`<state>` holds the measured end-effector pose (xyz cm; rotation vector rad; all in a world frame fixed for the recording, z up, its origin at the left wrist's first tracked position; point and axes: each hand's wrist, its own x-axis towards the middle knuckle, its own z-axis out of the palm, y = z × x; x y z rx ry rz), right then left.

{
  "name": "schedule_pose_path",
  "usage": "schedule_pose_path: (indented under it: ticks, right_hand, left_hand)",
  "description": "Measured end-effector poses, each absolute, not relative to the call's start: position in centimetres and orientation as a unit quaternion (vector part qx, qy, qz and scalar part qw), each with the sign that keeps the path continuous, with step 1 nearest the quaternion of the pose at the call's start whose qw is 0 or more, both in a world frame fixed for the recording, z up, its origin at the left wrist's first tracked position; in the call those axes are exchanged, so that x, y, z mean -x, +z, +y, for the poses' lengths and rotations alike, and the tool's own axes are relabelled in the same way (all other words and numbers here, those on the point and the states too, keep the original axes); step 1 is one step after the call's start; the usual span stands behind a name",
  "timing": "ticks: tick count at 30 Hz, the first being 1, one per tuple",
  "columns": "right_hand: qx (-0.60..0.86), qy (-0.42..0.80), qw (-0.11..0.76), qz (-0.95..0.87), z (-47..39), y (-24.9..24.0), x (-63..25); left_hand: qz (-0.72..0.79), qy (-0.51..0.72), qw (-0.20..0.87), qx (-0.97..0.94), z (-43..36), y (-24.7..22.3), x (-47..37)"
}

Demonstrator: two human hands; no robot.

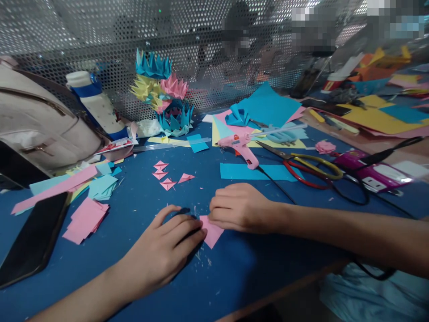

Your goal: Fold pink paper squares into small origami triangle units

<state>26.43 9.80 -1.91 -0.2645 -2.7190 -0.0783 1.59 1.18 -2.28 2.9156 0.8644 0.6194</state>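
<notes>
A small square of pink paper [212, 233] lies on the blue table, one corner toward me, its upper part under my fingers. My left hand [167, 246] has its fingertips closed on the paper's left edge, with the outermost finger spread away; its thumb is hidden. From the other side, my right hand [239, 208] presses curled fingers on the upper right edge. Beyond my hands lie several small folded pink triangles [168, 184]. Farther left sits a stack of pink paper squares [86, 220].
A pink glue gun [239, 147] rests beyond my right hand, near scissors [310, 167] and a purple power strip [372, 170]. Folded paper crowns [174, 117] are piled by the perforated metal screen [201, 53]. At left are a phone [35, 239], a bottle [97, 105] and a bag [40, 112].
</notes>
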Motion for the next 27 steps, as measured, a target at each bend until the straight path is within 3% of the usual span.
schedule_pose_path:
  ticks: [4, 13, 27]
  right_hand:
    - [0.050, -0.104, 0.174, -0.978, 10.0, -1.8, -26.4]
    - [0.016, -0.090, 0.105, -0.990, 10.7, -1.1, -26.4]
    - [0.009, -0.035, 0.116, -0.993, 11.1, -0.5, -26.5]
  left_hand:
    - [0.276, 0.196, -0.008, -0.941, 1.1, -2.5, -1.6]
    - [0.287, 0.176, -0.009, -0.941, 1.2, -2.5, -1.6]
    - [0.296, 0.158, 0.004, -0.942, 1.2, -2.4, -1.6]
